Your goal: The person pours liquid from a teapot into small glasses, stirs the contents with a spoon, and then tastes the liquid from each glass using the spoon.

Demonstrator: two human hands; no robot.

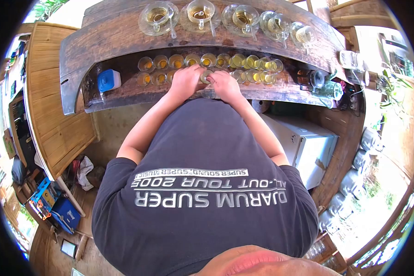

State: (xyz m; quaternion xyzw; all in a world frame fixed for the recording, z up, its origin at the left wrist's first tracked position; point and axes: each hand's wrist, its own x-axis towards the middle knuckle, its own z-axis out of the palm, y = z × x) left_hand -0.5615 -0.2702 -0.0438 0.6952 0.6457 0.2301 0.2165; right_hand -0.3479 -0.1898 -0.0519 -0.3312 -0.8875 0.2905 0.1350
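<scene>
A small glass sits between my two hands at the middle of the lower wooden shelf. My left hand is closed at its left side, fingers curled and partly hidden. From the right, my right hand grips the same glass, with its thumb and fingertips at the rim. Two rows of small glasses with yellow to amber contents, such as this glass, run along the shelf to both sides and behind my hands.
Glass cups on saucers with spoons, including this cup, line the raised wooden counter. A blue-lidded container stands at left. Glass jars stand at right. Below the shelf is a white box-shaped unit.
</scene>
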